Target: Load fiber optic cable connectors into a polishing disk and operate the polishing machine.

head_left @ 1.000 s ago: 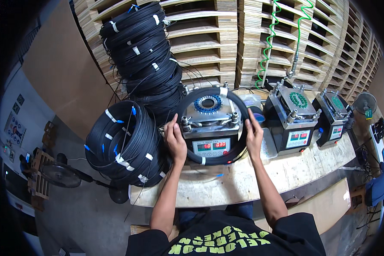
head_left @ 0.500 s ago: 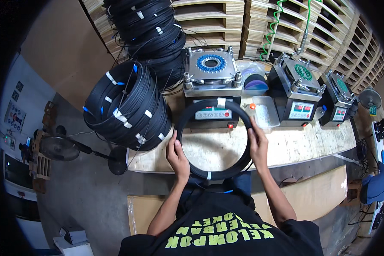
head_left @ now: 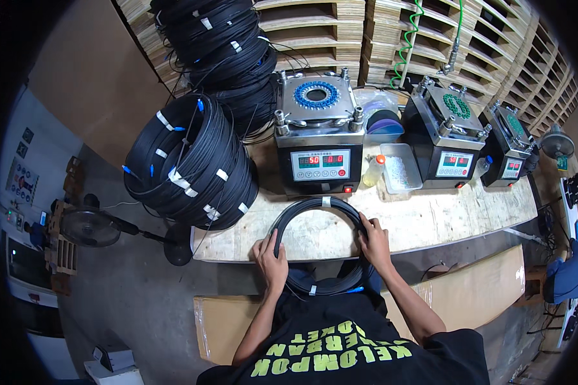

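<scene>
A coil of black cable [head_left: 291, 214], tied with white tape at its far and near sides, is held between my two hands over the table's front edge. My left hand [head_left: 271, 262] grips its left side, fingers curled round the ring. On the right side, my right hand [head_left: 374, 242] closes on the same coil. A blue connector [head_left: 355, 290] shows at the coil's near right, close to my shirt. Beyond the coil stands a black machine [head_left: 320, 168] with a steel top, a lit red display and a ring of blue pieces on it.
A tall stack of taped black cable coils [head_left: 228, 170] stands left, with another pile [head_left: 215, 38] behind. Two machines with green rings [head_left: 446, 138] [head_left: 508, 144] stand right. An orange-capped bottle [head_left: 373, 172] and a clear tray [head_left: 401, 170] lie between. A fan [head_left: 90, 224] is at left.
Both hands have brought the cable coil down and nearer to my body, and it now looks more tilted. The middle machine's display, partly covered before, shows fully.
</scene>
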Motion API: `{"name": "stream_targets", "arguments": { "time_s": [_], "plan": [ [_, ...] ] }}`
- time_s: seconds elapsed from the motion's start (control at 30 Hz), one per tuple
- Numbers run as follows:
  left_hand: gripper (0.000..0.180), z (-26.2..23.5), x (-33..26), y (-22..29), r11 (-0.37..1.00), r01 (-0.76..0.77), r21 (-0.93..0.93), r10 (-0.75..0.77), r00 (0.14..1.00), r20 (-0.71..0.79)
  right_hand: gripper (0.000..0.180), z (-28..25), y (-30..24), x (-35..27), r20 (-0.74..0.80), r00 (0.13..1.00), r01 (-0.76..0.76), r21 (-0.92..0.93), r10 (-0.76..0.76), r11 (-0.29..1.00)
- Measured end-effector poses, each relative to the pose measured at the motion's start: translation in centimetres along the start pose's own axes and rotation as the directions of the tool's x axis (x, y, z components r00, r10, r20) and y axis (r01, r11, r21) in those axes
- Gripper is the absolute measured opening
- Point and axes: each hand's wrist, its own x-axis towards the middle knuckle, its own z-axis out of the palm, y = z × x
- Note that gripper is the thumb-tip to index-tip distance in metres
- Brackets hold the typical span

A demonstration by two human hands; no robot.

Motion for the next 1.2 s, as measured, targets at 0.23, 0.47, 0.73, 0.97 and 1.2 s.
{"name": "stream_targets", "arguments": {
  "time_s": [0.23, 0.47, 0.73, 0.97, 1.2],
  "plan": [
    [0.043, 0.7, 1.7, -0.5, 0.991, -0.091, 0.098, 0.09, 0.996, 0.013, 0.054, 0.8, -0.2, 1.2, -0.135, 0.979, 0.1, -0.353, -0.156, 0.93],
    [0.064, -0.2, 4.1, 0.6, 0.975, -0.131, 0.181, 0.09, 0.972, 0.219, 0.052, -1.0, 2.3, 4.3, -0.037, 0.99, 0.128, -0.128, -0.133, 0.984],
    [0.042, -4.7, 16.2, 7.1, 0.907, -0.049, -0.419, 0.219, 0.903, 0.37, 0.028, -11.3, -0.2, 13.5, 0.299, 0.938, 0.134, 0.164, -0.178, 0.977],
    [0.03, -7.4, 29.2, 16.2, 0.807, -0.44, -0.394, 0.474, 0.881, -0.015, 0.032, -17.0, -8.7, 27.5, 0.079, 0.985, 0.102, 0.464, -0.155, 0.88],
    [0.06, -2.6, 33.2, 17.4, 0.945, -0.193, -0.263, 0.285, 0.881, 0.377, 0.036, -13.4, -9.0, 34.6, 0.013, 0.999, 0.024, 0.416, -0.032, 0.909]
  ]
}}
